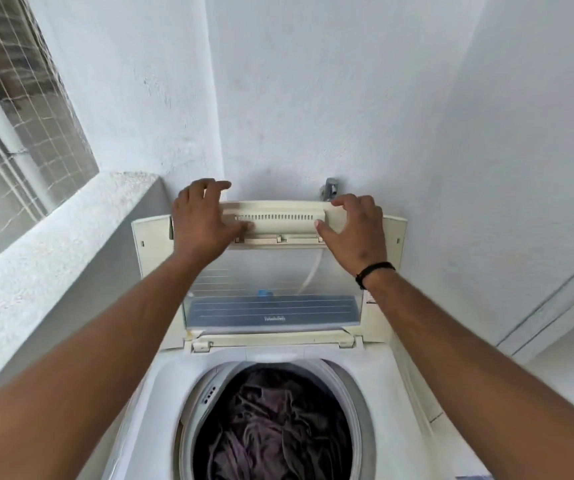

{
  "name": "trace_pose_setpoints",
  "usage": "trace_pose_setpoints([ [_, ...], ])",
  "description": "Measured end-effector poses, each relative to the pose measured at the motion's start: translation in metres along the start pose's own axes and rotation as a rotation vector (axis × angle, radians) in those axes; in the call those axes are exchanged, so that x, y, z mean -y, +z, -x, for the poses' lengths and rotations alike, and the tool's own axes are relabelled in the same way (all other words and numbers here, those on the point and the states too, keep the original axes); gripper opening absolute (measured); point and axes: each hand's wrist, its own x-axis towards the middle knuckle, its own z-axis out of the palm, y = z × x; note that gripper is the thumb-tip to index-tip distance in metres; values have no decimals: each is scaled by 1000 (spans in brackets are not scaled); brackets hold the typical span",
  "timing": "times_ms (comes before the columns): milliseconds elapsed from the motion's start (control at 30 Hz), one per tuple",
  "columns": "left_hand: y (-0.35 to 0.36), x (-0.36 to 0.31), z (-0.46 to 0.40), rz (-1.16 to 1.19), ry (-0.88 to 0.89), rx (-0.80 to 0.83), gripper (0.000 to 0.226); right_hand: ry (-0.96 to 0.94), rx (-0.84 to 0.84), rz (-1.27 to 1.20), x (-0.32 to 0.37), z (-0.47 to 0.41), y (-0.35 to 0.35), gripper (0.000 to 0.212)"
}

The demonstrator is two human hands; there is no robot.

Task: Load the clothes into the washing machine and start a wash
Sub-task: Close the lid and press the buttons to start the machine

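A white top-loading washing machine [375, 382] stands below me with its folding lid [275, 271] raised upright against the wall. Dark purple-grey clothes [271, 424] lie crumpled in the round drum. My left hand [202, 220] grips the left end of the lid's cream top edge, fingers over the top and thumb on the vented strip. My right hand [354, 226] grips the right end of that edge the same way; a black band circles its wrist.
A white textured wall [313, 98] rises directly behind the lid, with a metal tap [329, 188] just above it. A low white ledge [53, 244] runs along the left under a netted window [12, 109]. More wall closes in the right side.
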Motion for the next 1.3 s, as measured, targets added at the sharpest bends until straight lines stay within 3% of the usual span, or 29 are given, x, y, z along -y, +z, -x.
trace_pose_setpoints([
  [167, 3, 16, -6, -101, 0, 224, 97, -66, 239, 303, -11, -4, 7, 72],
  [333, 1, 16, 1, -108, 28, 177, 87, -90, 161, 526, -3, 10, 14, 78],
  [533, -15, 14, 15, -66, 13, 138, 84, -130, 134, 563, 6, 21, 1, 87],
  [800, -54, 3, 51, -72, -55, 227, 81, -185, 104, 498, 25, 52, -39, 80],
  [1133, -98, -20, 167, -304, 130, 471, 49, -289, 452, 355, 29, 157, -79, 43],
  [1233, -94, -18, 211, -349, 185, 554, 50, -316, 574, 296, 26, 199, -79, 28],
  [1300, -88, -14, 237, -338, 189, 625, 54, -330, 629, 311, 22, 223, -77, 30],
])
